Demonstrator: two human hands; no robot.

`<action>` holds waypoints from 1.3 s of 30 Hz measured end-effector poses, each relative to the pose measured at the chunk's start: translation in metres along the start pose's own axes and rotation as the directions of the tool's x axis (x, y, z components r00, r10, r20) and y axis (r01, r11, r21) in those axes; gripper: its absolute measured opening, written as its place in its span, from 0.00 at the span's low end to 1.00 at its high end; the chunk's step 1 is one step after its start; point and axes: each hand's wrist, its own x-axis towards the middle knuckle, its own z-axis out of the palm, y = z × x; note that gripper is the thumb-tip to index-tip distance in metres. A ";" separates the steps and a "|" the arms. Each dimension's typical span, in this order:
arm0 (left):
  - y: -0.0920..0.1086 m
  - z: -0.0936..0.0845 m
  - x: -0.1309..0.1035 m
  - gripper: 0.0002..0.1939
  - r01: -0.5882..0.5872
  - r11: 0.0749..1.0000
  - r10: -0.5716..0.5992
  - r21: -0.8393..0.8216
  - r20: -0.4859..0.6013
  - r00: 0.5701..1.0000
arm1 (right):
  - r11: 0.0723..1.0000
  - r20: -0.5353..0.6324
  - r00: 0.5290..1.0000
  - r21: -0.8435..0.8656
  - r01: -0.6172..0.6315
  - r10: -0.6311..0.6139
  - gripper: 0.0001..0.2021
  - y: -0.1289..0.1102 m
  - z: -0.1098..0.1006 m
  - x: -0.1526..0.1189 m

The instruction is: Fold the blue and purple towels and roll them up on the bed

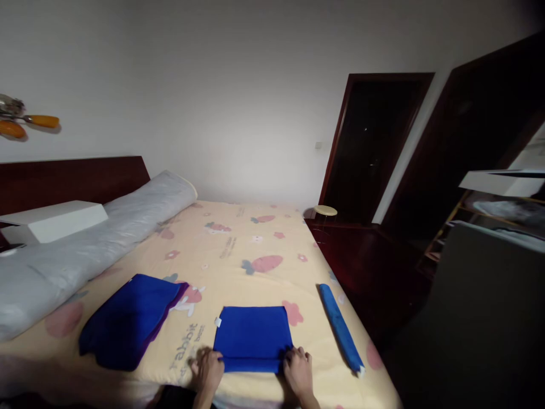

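Observation:
A blue cloth (253, 332) with a small white tag lies flat on the bed in front of me, its near edge turned over in a narrow fold. My left hand (208, 369) pinches the left end of that fold, and my right hand (298, 369) pinches the right end. To the right lies a rolled blue cloth (340, 329) with a white tag at its near end. On the left, a stack of blue cloth (131, 321) shows a purple edge along its right side.
The bed (238, 238) has a cream sheet printed with carrots and flowers. A long grey wrapped roll (128, 221) and a white box (63, 218) lie along the headboard (72, 179). Beyond the bed's right edge are a round stool (325, 211) and a dark panel (472, 301).

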 end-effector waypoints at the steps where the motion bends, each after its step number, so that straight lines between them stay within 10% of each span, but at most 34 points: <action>1: 0.002 0.001 -0.002 0.23 0.008 1.000 -0.008 0.019 -0.022 1.000 | 1.000 -0.006 1.000 -0.007 -0.008 0.008 0.13 -0.001 0.000 0.001; 11: 0.039 0.038 -0.030 0.24 -0.501 0.855 0.497 -0.135 -0.063 0.866 | 0.892 -0.056 0.948 0.326 0.314 -0.313 0.19 -0.065 0.024 -0.024; 23: -0.019 0.037 -0.009 0.15 -0.394 0.919 0.379 0.016 -0.311 0.872 | 0.937 -0.220 0.931 0.127 0.325 -0.292 0.21 0.015 0.036 -0.026; 32: 0.034 0.092 -0.025 0.21 -0.560 0.828 0.529 -0.041 -0.276 0.802 | 0.871 -0.107 0.901 0.234 0.433 -0.419 0.19 -0.059 0.062 -0.019; 36: 0.000 0.074 -0.016 0.19 -0.602 0.799 0.579 0.002 -0.275 0.768 | 0.920 -0.152 0.927 0.147 0.364 -0.343 0.19 -0.025 0.053 -0.015; 39: -0.030 0.053 -0.011 0.20 -0.500 0.865 0.492 0.042 -0.270 0.828 | 0.955 -0.186 0.946 0.083 0.285 -0.266 0.20 0.012 0.045 -0.011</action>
